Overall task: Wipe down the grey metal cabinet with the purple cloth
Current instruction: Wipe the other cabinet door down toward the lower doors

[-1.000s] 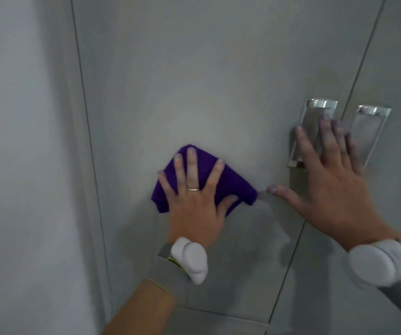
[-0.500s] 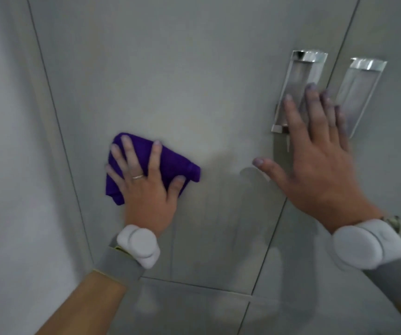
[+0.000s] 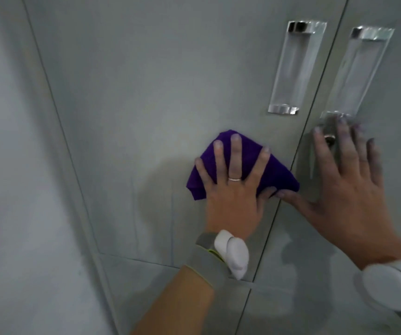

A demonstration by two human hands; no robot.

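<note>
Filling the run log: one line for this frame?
left hand: flat on purple cloth | right hand: braced on cabinet | stage: wiping

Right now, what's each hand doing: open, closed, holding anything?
Left hand: open, fingers spread, pressing the purple cloth flat against the cabinet door.
Right hand: open, flat against the other door, holding nothing.

I seem to be in an office or storeroom, though little shows: a grey metal cabinet [image 3: 170, 81] with double doors, two recessed chrome handles [image 3: 293, 68] beside the seam, and a plain pale wall [image 3: 13, 189] alongside.
</note>
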